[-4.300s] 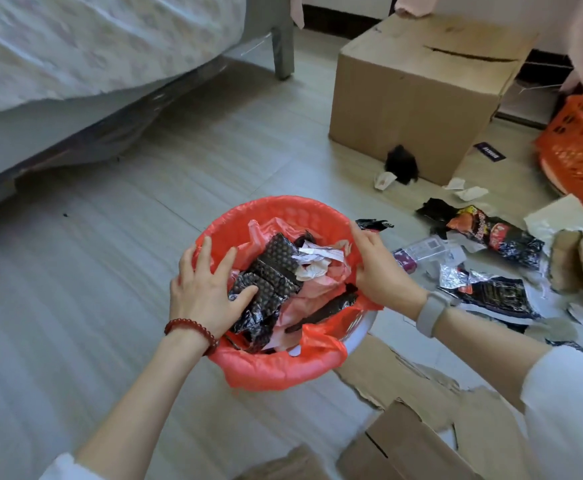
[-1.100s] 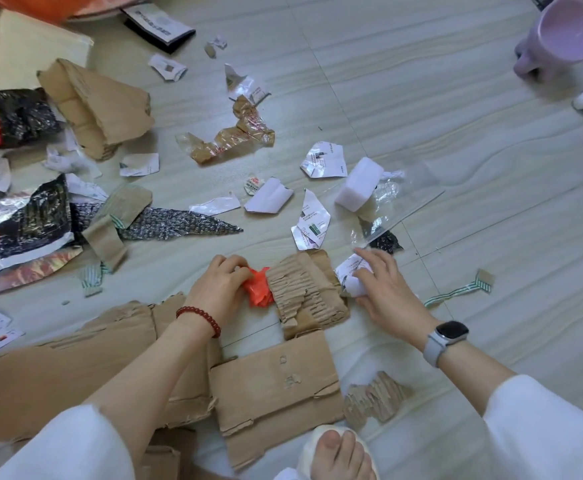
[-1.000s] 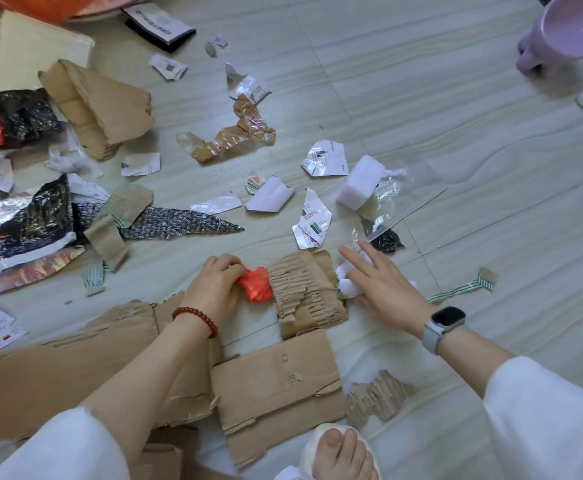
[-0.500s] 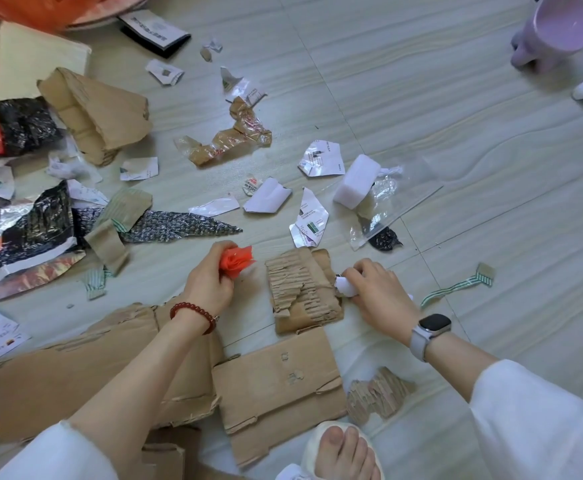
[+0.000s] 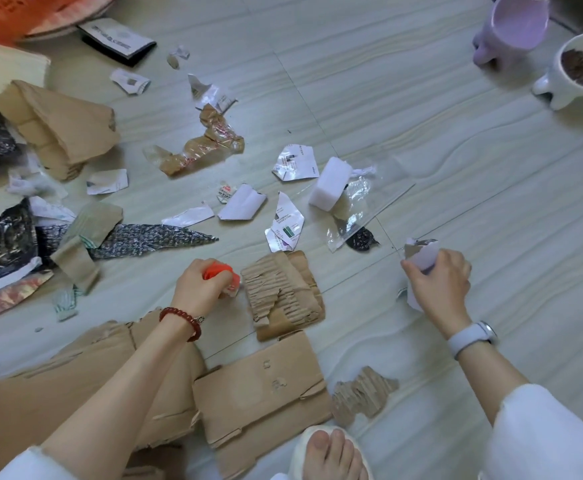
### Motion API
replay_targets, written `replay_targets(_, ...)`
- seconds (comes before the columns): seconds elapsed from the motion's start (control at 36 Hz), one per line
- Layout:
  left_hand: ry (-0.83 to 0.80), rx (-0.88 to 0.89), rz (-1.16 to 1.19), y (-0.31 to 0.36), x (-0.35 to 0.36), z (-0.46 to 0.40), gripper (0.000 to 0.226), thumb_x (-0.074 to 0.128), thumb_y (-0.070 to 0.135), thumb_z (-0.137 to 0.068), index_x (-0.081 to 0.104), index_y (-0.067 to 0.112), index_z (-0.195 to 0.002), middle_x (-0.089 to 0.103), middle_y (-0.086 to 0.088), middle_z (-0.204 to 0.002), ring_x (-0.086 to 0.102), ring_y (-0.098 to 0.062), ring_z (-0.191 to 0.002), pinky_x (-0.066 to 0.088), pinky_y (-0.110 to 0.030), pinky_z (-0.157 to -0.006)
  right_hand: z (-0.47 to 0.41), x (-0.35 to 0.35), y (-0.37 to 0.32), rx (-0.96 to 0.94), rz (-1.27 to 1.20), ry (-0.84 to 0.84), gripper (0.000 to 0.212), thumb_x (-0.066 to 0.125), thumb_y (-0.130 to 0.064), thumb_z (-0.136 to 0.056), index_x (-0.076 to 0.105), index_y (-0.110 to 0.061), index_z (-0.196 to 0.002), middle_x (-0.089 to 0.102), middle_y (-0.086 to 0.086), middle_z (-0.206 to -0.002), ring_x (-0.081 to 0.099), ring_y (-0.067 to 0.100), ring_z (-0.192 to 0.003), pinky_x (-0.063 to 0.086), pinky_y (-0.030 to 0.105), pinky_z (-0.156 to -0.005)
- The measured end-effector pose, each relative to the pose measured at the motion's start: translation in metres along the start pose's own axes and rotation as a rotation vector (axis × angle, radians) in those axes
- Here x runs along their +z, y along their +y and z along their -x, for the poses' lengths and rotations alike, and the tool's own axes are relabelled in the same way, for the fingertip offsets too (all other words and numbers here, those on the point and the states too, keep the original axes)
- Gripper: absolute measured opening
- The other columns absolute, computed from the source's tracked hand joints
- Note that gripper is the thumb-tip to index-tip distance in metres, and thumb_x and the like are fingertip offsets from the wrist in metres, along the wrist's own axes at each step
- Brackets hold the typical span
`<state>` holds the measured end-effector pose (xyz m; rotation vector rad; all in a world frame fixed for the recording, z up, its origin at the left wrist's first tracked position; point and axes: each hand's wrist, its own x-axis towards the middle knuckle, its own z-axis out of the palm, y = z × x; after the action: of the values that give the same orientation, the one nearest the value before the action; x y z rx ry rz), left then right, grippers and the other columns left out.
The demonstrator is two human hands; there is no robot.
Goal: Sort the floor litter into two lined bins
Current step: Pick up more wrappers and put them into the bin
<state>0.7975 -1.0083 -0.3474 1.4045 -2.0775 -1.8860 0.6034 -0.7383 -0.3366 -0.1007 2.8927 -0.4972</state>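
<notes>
Litter scraps light, crumple easily; pinch by edge. Left hand (image 5: 202, 285) fist closed round red scrap (image 5: 215, 268); right hand (image 5: 439, 284) grips white paper scrap (image 5: 423, 259).

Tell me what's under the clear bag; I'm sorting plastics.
A dark scrap pokes out beneath the clear bag, and a white block lies on its edge. Anything else is unclear.

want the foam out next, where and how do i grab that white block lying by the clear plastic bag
Pinch the white foam block across its two long side faces, coming straight down from above. It lies flat with its broad face up, and its left side is clear floor, while the clear plastic bag crowds its right end, so probably keep fingers toward the middle or left.
</notes>
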Motion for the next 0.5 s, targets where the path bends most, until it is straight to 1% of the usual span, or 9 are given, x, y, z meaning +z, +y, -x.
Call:
replay_targets(0.06, 0.013, 0.016, -0.062, -0.001, 0.004, -0.002, 0.031, 0.064, 0.044, -0.054, 0.061, 0.014, -0.064, 0.060, -0.017, -0.089, 0.057, -0.024, -0.074, 0.048, -0.035, -0.070, -0.008, -0.001, 0.007, 0.077, -0.019, -0.035, 0.049, 0.067, -0.032, -0.080, 0.053, 0.003, -0.112, 0.031, 0.020, -0.144, 0.020, 0.036, -0.135, 0.023, 0.044, -0.108)
replay_targets(0.08, 0.018, 0.039, -0.152, -0.002, 0.006, -0.003, 0.039, 0.064, 0.053, -0.056, 0.060, 0.015, -0.063, 0.059, -0.011, -0.085, 0.055, -0.020, -0.075, 0.045, -0.031, -0.070, -0.011, 0.001, 0.011, 0.113, -0.039, -0.076, 0.053, 0.066, -0.038, -0.078, 0.052, 0.001, -0.113, 0.026, 0.020, -0.147, 0.016, 0.036, -0.138, 0.019, 0.044, -0.110)
replay_targets(0.14, 0.034, 0.092, -0.301, -0.003, 0.012, -0.004, 0.050, 0.064, 0.060, -0.067, 0.056, 0.011, -0.061, 0.054, -0.003, -0.079, 0.051, -0.017, -0.072, 0.039, -0.025, -0.064, -0.014, 0.007, 0.017, 0.153, -0.056, -0.168, 0.065, 0.057, -0.054, -0.065, 0.053, -0.004, -0.107, 0.035, 0.022, -0.140, 0.020, 0.036, -0.135, 0.019, 0.042, -0.110)
replay_targets(0.19, 0.100, 0.130, -0.381, -0.003, 0.015, -0.003, 0.041, 0.065, 0.046, -0.079, 0.052, 0.011, -0.060, 0.046, 0.001, -0.081, 0.049, -0.017, -0.075, 0.041, -0.027, -0.068, -0.015, 0.014, 0.021, 0.136, -0.028, -0.202, 0.065, 0.046, -0.057, -0.056, 0.053, -0.006, -0.097, 0.047, 0.021, -0.122, 0.031, 0.036, -0.125, 0.027, 0.042, -0.105)
replay_targets(0.28, 0.153, 0.252, -0.537, -0.011, 0.012, -0.001, 0.024, 0.063, 0.024, -0.084, 0.051, 0.010, -0.069, 0.042, -0.002, -0.087, 0.046, -0.022, -0.090, 0.036, -0.027, -0.079, -0.012, 0.026, 0.020, -0.001, 0.064, -0.150, 0.046, 0.051, -0.037, -0.072, 0.054, 0.004, -0.093, 0.052, 0.027, -0.107, 0.046, 0.042, -0.108, 0.032, 0.041, -0.093)
replay_targets(0.33, 0.139, 0.322, -0.590, -0.021, 0.008, 0.000, 0.008, 0.063, 0.013, -0.084, 0.057, 0.007, -0.084, 0.044, -0.007, -0.096, 0.046, -0.027, -0.098, 0.035, -0.027, -0.082, -0.006, 0.037, 0.018, -0.152, 0.085, -0.113, 0.038, 0.040, -0.027, -0.076, 0.056, 0.004, -0.092, 0.056, 0.026, -0.103, 0.051, 0.043, -0.100, 0.030, 0.038, -0.088)
replay_targets(0.42, 0.035, 0.371, -0.672, -0.034, 0.000, 0.002, 0.036, 0.065, 0.009, -0.081, 0.059, 0.009, -0.117, 0.047, -0.013, -0.117, 0.043, -0.031, -0.108, 0.038, -0.035, -0.091, 0.005, 0.051, 0.013, -0.271, 0.050, -0.092, 0.022, 0.048, -0.007, -0.078, 0.058, -0.001, -0.097, 0.059, 0.021, -0.103, 0.053, 0.042, -0.095, 0.027, 0.031, -0.082)
replay_targets(0.44, -0.003, 0.377, -0.701, -0.037, -0.002, 0.003, 0.042, 0.067, 0.010, -0.080, 0.058, 0.013, -0.121, 0.046, -0.013, -0.121, 0.041, -0.032, -0.110, 0.038, -0.037, -0.093, 0.007, 0.053, 0.012, -0.294, 0.036, -0.083, 0.021, 0.052, -0.002, -0.080, 0.059, -0.001, -0.100, 0.059, 0.020, -0.104, 0.053, 0.041, -0.095, 0.027, 0.030, -0.081)
replay_targets(0.5, -0.047, 0.444, -0.767, -0.042, -0.003, 0.003, 0.042, 0.072, 0.007, -0.076, 0.062, 0.015, -0.116, 0.049, -0.014, -0.121, 0.043, -0.035, -0.107, 0.040, -0.040, -0.089, 0.010, 0.055, 0.008, -0.316, 0.016, -0.075, 0.024, 0.056, 0.002, -0.081, 0.059, -0.001, -0.105, 0.059, 0.020, -0.105, 0.052, 0.040, -0.096, 0.028, 0.030, -0.080)
